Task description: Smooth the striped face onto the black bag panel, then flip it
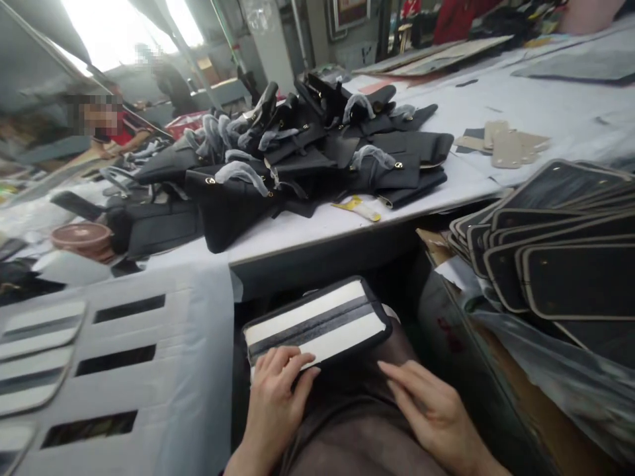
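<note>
Both hands (pixel 347 403) on lap; left fingertips (pixel 297 362) touching bag panel (pixel 317 322)

head cam looks fwd-down, close over lap.

The left hand (pixel 272 403) and right hand (pixel 431 413) are cut off at the wrists by the near edge; the left fingers (pixel 292 362) hide the near corner of the padded panel (pixel 317 322); far left, two people are blurred; the stacked panels (pixel 560 258) run off the right edge.
</note>
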